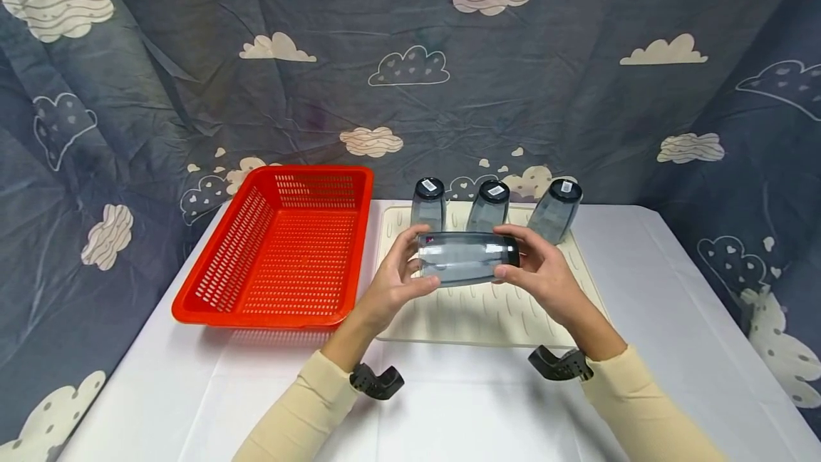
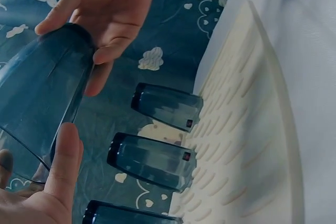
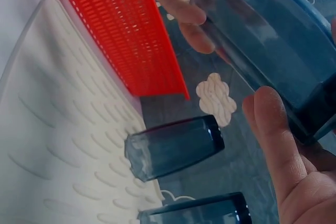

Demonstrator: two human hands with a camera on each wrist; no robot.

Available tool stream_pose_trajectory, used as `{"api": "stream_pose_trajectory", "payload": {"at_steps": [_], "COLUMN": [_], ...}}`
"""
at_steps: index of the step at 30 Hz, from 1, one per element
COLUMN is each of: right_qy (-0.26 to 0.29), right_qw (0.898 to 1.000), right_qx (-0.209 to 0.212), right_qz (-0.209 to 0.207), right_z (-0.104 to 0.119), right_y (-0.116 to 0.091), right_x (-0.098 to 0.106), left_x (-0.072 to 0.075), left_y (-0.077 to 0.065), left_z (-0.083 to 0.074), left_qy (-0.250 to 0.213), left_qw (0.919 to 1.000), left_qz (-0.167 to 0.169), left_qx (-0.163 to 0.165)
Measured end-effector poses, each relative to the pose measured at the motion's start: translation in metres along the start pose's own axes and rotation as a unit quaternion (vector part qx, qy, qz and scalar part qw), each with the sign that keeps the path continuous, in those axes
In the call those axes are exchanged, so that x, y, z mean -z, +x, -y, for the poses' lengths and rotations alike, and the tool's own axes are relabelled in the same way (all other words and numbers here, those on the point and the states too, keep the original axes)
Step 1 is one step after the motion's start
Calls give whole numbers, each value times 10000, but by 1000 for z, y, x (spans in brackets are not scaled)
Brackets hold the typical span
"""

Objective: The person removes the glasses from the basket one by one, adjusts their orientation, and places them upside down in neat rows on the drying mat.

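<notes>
A blue-grey clear drinking glass (image 1: 468, 257) lies sideways in the air over the cream drying mat (image 1: 474, 319), held between both hands. My left hand (image 1: 400, 273) grips its rim end, thumb in front and fingers behind. Around the dark, thick base at the other end curl the thumb and fingers of my right hand (image 1: 539, 266). Behind it, three matching glasses stand upside down along the mat's far side: a left one (image 1: 428, 205), a middle one (image 1: 489, 207) and a right one (image 1: 556, 211), each with a white label on its base.
A red plastic basket (image 1: 295, 262) with perforated walls stands left of the mat on the white-covered table (image 1: 648, 319). Dark cloth (image 1: 551, 105) with a cloud print hangs behind and at the sides. Black bands (image 1: 377, 381) circle both wrists.
</notes>
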State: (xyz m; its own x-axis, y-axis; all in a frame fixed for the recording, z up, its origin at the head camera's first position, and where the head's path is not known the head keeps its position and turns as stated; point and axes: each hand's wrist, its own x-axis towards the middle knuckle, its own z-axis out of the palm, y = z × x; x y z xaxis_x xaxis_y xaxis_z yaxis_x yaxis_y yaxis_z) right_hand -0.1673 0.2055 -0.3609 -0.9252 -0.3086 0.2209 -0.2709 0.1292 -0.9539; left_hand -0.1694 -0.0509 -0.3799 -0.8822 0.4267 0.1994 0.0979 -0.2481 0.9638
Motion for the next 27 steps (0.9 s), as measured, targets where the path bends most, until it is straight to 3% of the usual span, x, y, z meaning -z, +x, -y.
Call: {"api": "stream_pose_trajectory", "payload": {"at_steps": [11, 15, 22, 27], "right_qy": [-218, -700, -2274, -2899], "right_qw": [9998, 9972, 9705, 9506], "right_qx": [-2, 63, -331, -757], "right_qz": [-15, -244, -734, -817], "right_z": [12, 21, 34, 40], "right_y": [-4, -7, -13, -10], "right_x": [24, 41, 70, 84], "left_x": [-6, -2, 5, 6], "left_y": [0, -3, -6, -7], "left_z": [5, 5, 5, 3], "left_qy": [170, 296, 647, 772], "left_qw": [9998, 9994, 9969, 9956], "left_qz": [11, -135, -401, -490], "left_qx": [-122, -131, 173, 219]}}
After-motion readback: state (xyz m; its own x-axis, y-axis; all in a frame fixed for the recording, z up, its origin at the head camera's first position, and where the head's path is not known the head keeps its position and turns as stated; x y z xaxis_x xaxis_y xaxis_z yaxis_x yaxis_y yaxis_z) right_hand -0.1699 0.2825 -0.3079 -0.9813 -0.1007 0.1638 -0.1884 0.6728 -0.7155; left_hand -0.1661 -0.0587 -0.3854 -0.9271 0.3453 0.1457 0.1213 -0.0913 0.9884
